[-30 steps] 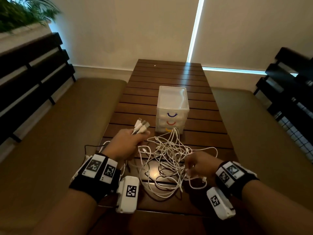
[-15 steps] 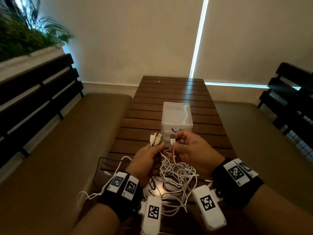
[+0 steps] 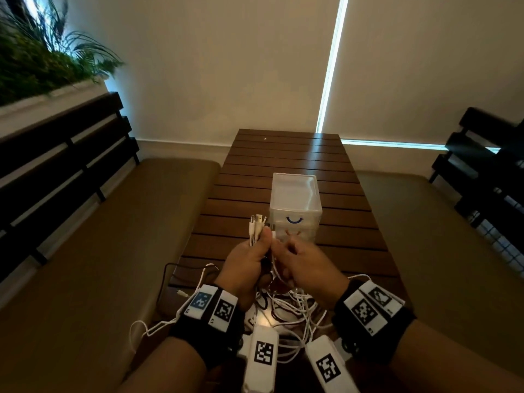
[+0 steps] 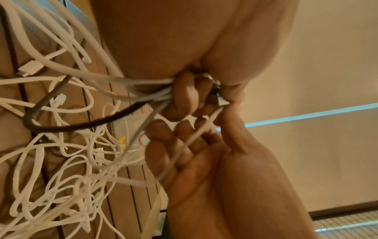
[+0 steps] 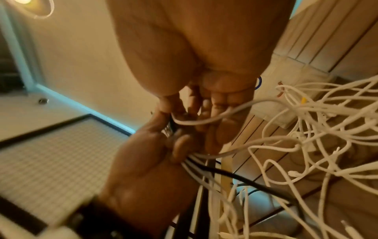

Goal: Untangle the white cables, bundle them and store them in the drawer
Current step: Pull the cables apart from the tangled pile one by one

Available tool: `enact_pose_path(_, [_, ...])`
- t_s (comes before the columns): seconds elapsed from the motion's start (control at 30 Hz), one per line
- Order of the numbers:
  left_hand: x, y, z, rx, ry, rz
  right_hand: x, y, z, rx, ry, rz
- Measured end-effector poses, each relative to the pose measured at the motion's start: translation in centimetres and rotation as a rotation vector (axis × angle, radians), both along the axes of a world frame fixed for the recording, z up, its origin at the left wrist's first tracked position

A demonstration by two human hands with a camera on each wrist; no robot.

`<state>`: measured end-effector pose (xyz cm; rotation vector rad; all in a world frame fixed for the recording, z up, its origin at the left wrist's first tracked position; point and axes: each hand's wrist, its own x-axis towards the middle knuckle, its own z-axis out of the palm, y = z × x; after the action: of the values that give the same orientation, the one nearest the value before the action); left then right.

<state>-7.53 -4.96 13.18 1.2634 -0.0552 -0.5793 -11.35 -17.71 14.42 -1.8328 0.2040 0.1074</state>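
The left hand (image 3: 246, 262) keeps a closed grip around several white cables (image 3: 286, 307) just below their plugs (image 3: 256, 222), so the plug ends stand upright above the fist and point up and away from the person. The right hand (image 3: 304, 262) is right beside it, thumb and fingers pinching a single strand close to the left fist; that strand runs down across the right palm. Below both hands the remaining cable hangs into a loose tangled heap on the wooden bench (image 3: 297, 154). A small clear drawer unit (image 3: 295, 199) stands on the bench just beyond the hands, its drawers shut.
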Motion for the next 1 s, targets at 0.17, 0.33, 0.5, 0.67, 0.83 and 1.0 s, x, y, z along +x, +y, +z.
enact_pose_path(0.17, [0.5,-0.1,0.1,0.041,-0.034,0.138,0.0,-1.0,-0.9,-0.191,-0.109,0.236])
enact_pose_path(0.33, [-0.1,-0.7,0.0,0.119,-0.089,0.072,0.0,-0.6,-1.7,-0.176,-0.174,0.156])
enact_pose_path(0.5, [0.3,-0.1,0.6,-0.083,0.089,0.171,-0.3,-1.3,-2.2,-0.148,-0.18,0.266])
enact_pose_path(0.67, [1.0,0.5,1.8,-0.306,0.124,0.34,-0.1,-3.2,-3.6,-0.335,-0.114,0.382])
enact_pose_path(0.83, [2.0,3.8,4.4,-0.118,-0.104,0.348,0.6,-7.6,-4.2,-0.337,-0.053,0.275])
enact_pose_path(1.0, [2.0,4.8,5.5,0.842,-0.96,0.28,1.9,-7.2,-0.7,-0.516,-0.148,0.247])
